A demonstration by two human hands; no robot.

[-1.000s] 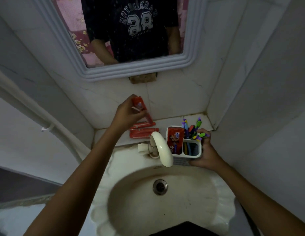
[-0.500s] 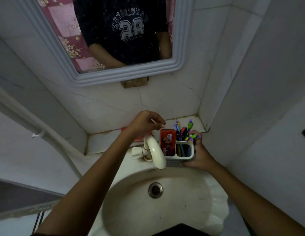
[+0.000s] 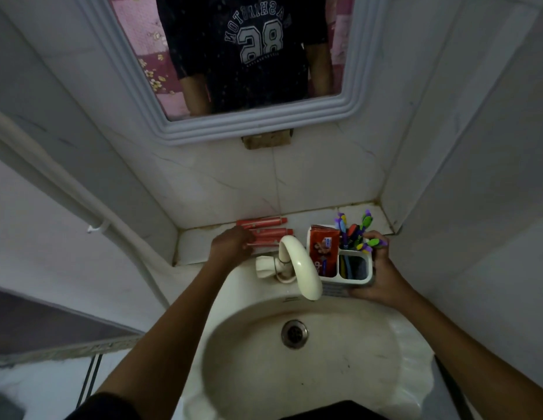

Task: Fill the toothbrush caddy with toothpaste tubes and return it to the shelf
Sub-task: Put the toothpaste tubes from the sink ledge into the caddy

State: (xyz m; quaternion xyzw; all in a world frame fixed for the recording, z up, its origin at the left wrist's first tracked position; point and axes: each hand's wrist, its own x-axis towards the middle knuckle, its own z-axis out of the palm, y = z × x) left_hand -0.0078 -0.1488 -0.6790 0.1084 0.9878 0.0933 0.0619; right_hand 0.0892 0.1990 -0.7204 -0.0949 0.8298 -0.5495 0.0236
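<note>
My right hand (image 3: pixel 381 280) grips the white toothbrush caddy (image 3: pixel 368 266) from its right side, on the sink rim beside the tap. Red toothpaste tubes (image 3: pixel 324 245) stand in the caddy's left compartment. Several coloured toothbrushes (image 3: pixel 355 230) fill the right ones. Three more red toothpaste tubes (image 3: pixel 265 221) lie side by side on the tiled shelf (image 3: pixel 196 244) behind the sink. My left hand (image 3: pixel 231 247) rests on their left ends, its fingers curled over the nearest tube, which lies flat on the shelf.
A cream tap (image 3: pixel 299 263) arches over the sink (image 3: pixel 349 359) between my hands, just left of the caddy. A framed mirror (image 3: pixel 352 86) hangs on the wall above. Tiled walls close in on both sides, and a pipe (image 3: pixel 52 177) slants down the left wall.
My left hand carried a tube from above the shelf to the caddy, then dropped back onto the tubes lying on the shelf. My right hand has kept hold of the caddy.
</note>
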